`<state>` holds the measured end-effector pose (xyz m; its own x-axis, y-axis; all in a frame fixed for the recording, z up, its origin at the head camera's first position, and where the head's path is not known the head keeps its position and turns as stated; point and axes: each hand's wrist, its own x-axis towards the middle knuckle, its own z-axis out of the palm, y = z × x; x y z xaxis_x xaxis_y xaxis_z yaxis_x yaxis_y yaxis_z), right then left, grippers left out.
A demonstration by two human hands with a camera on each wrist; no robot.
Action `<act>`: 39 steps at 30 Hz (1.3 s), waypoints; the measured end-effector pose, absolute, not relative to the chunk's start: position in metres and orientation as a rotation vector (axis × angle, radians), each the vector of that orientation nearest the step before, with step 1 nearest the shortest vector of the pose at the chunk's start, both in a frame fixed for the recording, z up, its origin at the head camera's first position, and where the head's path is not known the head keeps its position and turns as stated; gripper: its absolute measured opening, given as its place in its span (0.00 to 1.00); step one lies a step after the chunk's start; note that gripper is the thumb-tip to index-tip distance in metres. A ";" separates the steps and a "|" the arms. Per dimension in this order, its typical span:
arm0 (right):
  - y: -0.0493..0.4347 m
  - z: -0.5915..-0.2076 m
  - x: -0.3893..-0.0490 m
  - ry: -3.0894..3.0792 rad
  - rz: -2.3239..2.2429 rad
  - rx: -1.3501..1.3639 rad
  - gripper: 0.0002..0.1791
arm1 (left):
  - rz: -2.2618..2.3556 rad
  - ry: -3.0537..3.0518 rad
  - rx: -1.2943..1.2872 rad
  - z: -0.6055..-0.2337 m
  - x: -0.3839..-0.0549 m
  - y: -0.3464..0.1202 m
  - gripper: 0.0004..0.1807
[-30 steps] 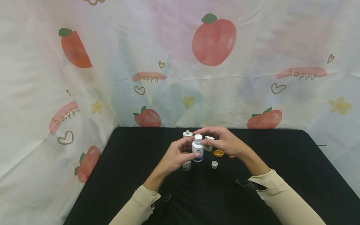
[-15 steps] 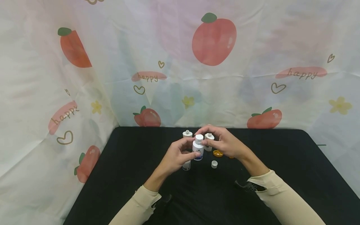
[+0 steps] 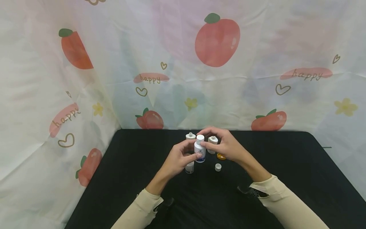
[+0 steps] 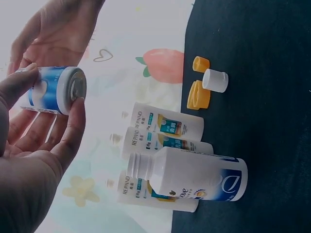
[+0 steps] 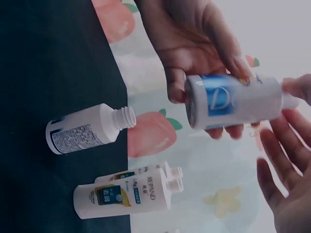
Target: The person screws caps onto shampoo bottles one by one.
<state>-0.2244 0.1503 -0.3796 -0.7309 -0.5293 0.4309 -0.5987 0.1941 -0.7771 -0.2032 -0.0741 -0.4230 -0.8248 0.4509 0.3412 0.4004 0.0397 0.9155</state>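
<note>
White on white, gripped a capped bottle (image 3: 199,149) in the left hand (image 3: 178,158) and pinched its cap (image 3: 200,137) with the right hand (image 3: 226,145), below the head frame's centre, apparently only part done, given open-necked bottles (image 4: 194,175) lower centre and loose caps (image 4: 214,80) upper right in the left-wrist frame.

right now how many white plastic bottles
5: one capped bottle in the left hand; on the black table, one blue-labelled bottle, three teal-labelled bottles behind. More may be hidden.

Looks softly lit in the head view, dimmer in both wrist views; in the right one, washes out towards two o'clock and blurs on the held bottle (image 5: 238,103) near three.
</note>
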 end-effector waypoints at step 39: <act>0.137 -0.382 -0.222 -2.380 1.618 0.892 0.10 | 1.870 2.393 0.839 -0.419 -0.200 -0.075 0.26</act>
